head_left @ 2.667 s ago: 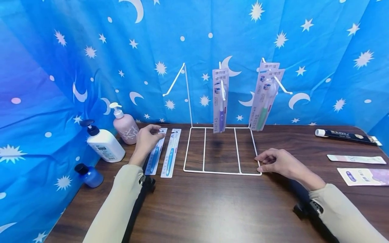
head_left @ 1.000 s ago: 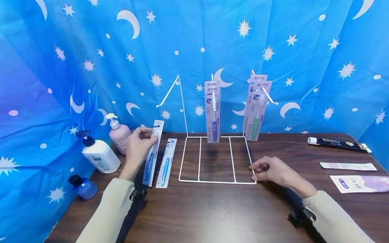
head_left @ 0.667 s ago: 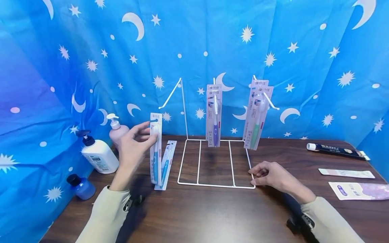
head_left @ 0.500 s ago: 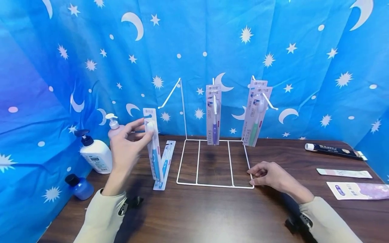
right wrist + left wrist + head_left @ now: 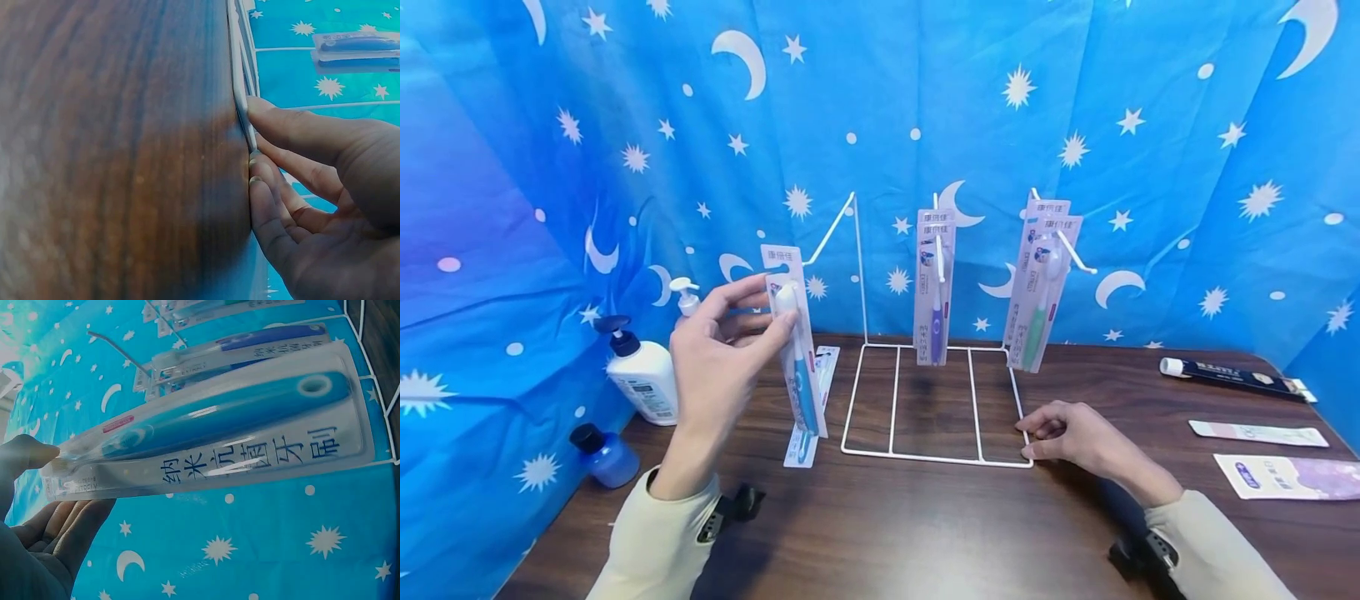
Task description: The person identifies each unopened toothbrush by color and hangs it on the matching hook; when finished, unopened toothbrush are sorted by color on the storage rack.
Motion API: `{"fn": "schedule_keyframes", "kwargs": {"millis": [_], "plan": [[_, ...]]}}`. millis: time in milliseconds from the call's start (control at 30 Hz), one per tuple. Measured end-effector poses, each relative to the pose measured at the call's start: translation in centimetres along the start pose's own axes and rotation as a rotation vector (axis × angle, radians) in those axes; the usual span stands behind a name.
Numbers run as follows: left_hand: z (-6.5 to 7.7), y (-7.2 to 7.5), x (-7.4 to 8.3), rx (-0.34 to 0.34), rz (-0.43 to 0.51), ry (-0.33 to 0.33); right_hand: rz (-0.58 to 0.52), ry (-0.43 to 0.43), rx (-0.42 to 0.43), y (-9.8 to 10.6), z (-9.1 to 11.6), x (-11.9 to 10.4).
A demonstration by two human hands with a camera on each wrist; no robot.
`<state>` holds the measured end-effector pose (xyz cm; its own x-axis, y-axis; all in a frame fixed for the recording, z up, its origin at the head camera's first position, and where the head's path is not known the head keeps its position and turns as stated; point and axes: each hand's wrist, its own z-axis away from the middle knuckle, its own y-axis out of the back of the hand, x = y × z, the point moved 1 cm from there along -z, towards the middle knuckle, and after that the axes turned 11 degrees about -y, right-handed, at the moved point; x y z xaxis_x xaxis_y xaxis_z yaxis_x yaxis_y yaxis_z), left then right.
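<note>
My left hand (image 5: 718,358) pinches a packaged blue toothbrush (image 5: 805,379) by its upper edges, between thumb and fingers. The pack stands nearly upright in the air, its hang hole near the tip of the rack's bare left hook (image 5: 831,229). In the left wrist view the blue handle (image 5: 231,415) points away from the hand. Partly hidden behind it, a second packaged blue toothbrush (image 5: 800,452) lies on the table. My right hand (image 5: 1078,437) grips the white wire rack (image 5: 936,457) at its front right corner, thumb and fingertips at the wire.
Purple toothbrush packs (image 5: 936,321) hang from the middle hook, green ones (image 5: 1037,325) from the right hook. At left stand a white pump bottle (image 5: 646,379), a mostly hidden pink one and a small blue bottle (image 5: 610,460). A black tube (image 5: 1232,377) and two flat packs (image 5: 1285,477) lie right.
My left hand has picked the blue toothbrush pack off the table, turned it upright and raised it toward the left hook. My right hand has stayed at the rack's corner.
</note>
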<state>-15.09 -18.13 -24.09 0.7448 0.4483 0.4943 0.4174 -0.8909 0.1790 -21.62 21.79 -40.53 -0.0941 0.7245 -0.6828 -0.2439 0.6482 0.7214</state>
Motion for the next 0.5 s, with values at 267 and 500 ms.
{"fn": "schedule_keyframes", "kwargs": {"millis": [267, 500], "plan": [[-0.3, -1.1, 0.5, -0.027, 0.047, -0.007, 0.006, 0.005, 0.008, 0.1, -0.1, 0.0], [-0.4, -1.9, 0.1, -0.031, 0.078, -0.001, 0.007, 0.015, 0.006, 0.1, 0.1, -0.2]]}}
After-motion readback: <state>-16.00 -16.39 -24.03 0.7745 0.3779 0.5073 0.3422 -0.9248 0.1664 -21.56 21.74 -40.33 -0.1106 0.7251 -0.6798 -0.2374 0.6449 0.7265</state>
